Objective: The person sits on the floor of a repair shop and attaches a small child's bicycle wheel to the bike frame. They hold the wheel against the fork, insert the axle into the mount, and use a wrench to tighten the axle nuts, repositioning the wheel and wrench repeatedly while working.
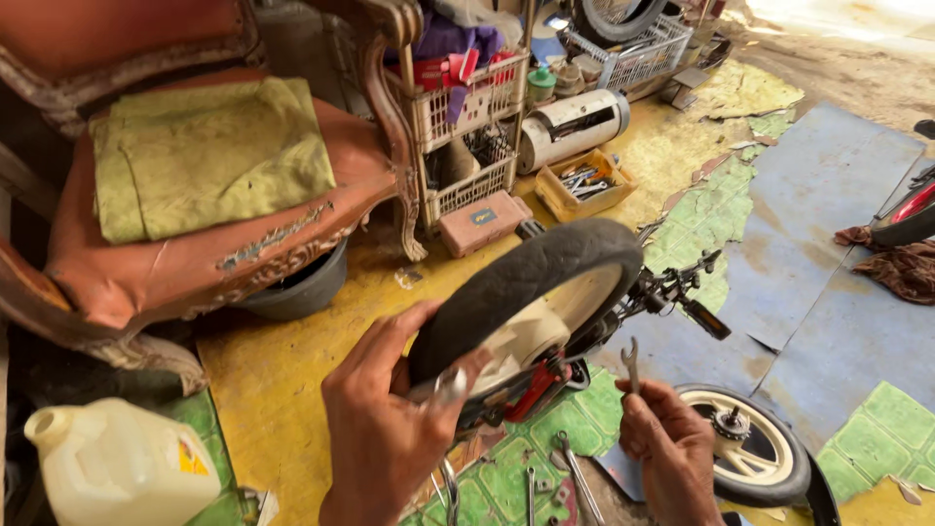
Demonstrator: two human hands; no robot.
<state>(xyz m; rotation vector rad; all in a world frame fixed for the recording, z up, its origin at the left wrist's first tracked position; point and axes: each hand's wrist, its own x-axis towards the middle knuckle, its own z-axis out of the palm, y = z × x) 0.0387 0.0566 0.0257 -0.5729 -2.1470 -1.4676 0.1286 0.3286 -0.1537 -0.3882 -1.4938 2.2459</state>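
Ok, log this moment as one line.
left hand: on bike wheel, gripping metal tool | right hand: holds small wrench upright | more wrenches on floor

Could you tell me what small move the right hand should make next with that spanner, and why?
Probably bring the spanner in the right hand across to the hub of the small wheel. The left hand already steadies the tyre by the red fork, while the spanner points up, clear of any fastener.

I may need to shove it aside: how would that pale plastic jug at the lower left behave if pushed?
The plastic jug looks squat and broad-based, so it would probably slide rather than tip. Its thin translucent walls would likely flex under a squeeze. How full it is cannot be told, so its weight is uncertain.
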